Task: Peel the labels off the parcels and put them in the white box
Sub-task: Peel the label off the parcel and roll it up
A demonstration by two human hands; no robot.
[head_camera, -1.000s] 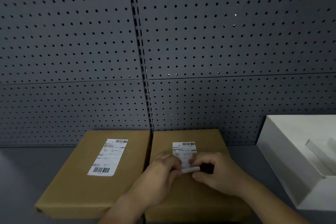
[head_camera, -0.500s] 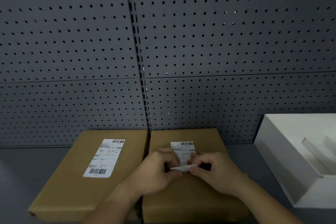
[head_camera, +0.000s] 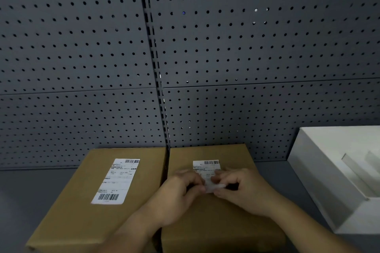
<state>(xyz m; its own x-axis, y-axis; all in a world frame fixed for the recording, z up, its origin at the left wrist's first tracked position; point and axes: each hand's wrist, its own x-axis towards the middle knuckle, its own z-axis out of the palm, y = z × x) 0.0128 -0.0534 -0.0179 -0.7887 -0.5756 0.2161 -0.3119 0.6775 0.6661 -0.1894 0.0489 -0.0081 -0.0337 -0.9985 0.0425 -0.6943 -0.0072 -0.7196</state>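
two bare hands [head_camera: 207,195] and forearms — no sleeves, no gloves.

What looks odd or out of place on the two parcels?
Only the right parcel's label: its near end is curled up off the cardboard, pinched between the left hand and right hand. The left parcel's label lies flat.

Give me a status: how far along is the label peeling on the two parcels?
Done: nothing visibly finished; whether the white box already holds any label is unclear. In hand: left hand and right hand pinch the lifted near end of the right parcel's label, its far end still stuck. Left: finish that peel, box it, then the left parcel's label, fully stuck.
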